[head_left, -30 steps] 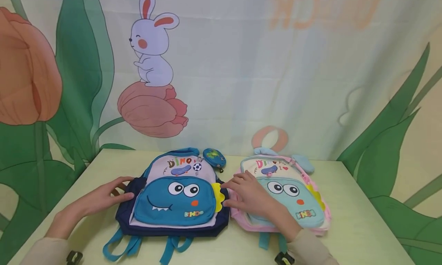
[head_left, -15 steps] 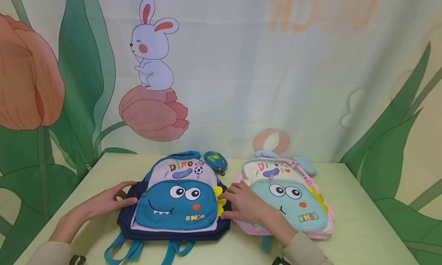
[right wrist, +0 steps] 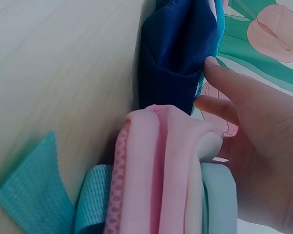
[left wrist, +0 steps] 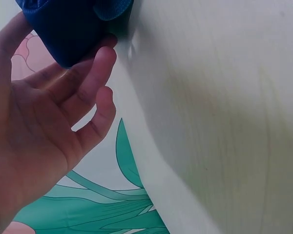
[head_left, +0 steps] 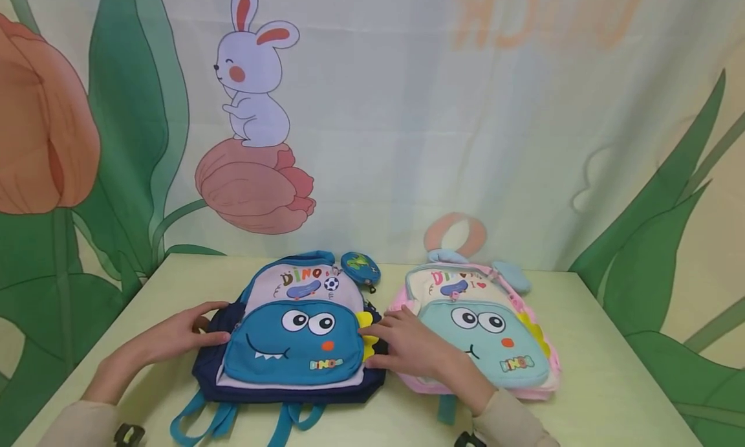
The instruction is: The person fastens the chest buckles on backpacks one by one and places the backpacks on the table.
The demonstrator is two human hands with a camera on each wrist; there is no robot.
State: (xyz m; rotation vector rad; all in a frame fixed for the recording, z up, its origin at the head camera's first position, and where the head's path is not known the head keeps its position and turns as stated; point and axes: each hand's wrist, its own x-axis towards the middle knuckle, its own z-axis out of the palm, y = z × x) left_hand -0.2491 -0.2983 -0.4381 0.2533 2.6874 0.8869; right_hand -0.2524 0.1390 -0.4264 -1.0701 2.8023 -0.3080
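Observation:
A navy-and-teal dinosaur backpack (head_left: 293, 343) lies face up on the table, with big eyes, teeth and yellow spikes. My left hand (head_left: 174, 334) holds its left side, thumb on the front. In the left wrist view the other fingers curve round a navy corner (left wrist: 68, 34), the little finger free. My right hand (head_left: 410, 343) touches the right edge by the yellow spikes (head_left: 368, 343), thumb and forefinger nearly straight; its outer fingers are partly hidden. Beneath that hand lies a pink-and-mint dinosaur backpack (head_left: 483, 337), also face up, its left part covered by the hand.
Teal straps (head_left: 204, 414) trail off the navy backpack toward the table's near side. A round blue pouch (head_left: 360, 269) lies beside its top. The pale table (head_left: 617, 369) ends at a curtain printed with a rabbit (head_left: 253, 98) and tulips.
The right fingertips have moved slightly left, further over the yellow spikes. The left hand stays at the navy backpack's side. The whole view shifts a little with the head; both backpacks stay about in place.

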